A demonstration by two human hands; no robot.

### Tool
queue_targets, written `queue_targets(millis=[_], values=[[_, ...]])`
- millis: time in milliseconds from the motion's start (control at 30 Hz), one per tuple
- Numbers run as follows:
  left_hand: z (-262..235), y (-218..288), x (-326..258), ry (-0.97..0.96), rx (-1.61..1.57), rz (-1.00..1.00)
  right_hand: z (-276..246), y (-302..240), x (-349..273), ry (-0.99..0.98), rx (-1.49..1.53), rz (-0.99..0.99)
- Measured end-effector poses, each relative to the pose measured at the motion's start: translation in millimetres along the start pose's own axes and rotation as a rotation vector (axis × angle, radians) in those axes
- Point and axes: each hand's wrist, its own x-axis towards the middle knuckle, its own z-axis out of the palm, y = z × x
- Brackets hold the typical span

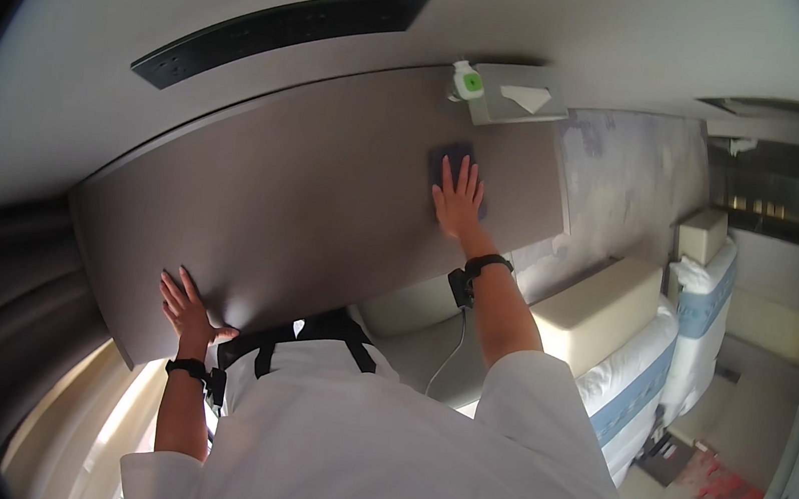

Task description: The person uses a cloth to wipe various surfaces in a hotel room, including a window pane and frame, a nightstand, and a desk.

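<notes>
Grey-brown laminate forms a long desk top (305,197) that runs along a pale wall, with a dark slotted strip (282,32) set in the wall above it. Light falls from a window at the lower left.

Left hand (190,308) — flat on the near left part of the desk top, fingers spread, palm down, holding nothing. The forearm comes up from the lower edge, nearly vertical, with a black wrist strap (187,366) on it. It appears to serve as a brace.

Right hand (456,202) — arm extended well forward and nearly straight, palm pressed on a dark blue cloth (452,161) that lies on the far right part of the desk top. Fingers are spread and cover the cloth's lower half. A black strap with a small device (472,274) sits on this wrist.

Judgement: wiping goes best with the palm kept flat and even pressure, strokes overlapping, the cloth kept fully under the hand. Care is advised near the tissue box (520,99) and the small white and green bottle (464,81), both just beyond the cloth at the wall.

Further right — pale cushioned seats (598,311) and a blue-and-white cover (646,373), well apart from the hands.
</notes>
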Motion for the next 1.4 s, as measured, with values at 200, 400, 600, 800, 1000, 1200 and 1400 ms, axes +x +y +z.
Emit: queue_targets(millis=[200,400,600,800,1000,1200,1400], values=[[-24,10,0,-0.085,0.054,-0.049,7,5,66,0.040,-0.083,-0.067],[-29,13,0,-0.090,0.028,-0.052,1,-1,99,0.065,-0.132,-0.066],[-35,16,7,-0.202,0.059,-0.076,-5,-12,73,0.010,-0.021,0.038],[-34,13,4,-0.222,0.054,-0.096,13,-28,-50,-0.108,-0.058,0.023],[-35,18,7,-0.298,0.082,-0.109,14,-40,-68,-0.157,-0.103,0.011],[-23,15,7,-0.196,0.080,-0.108,19,-50,44,0.068,-0.160,-0.149],[-24,21,13,-0.338,0.183,-0.168,16,-69,139,0.093,-0.266,-0.212]])
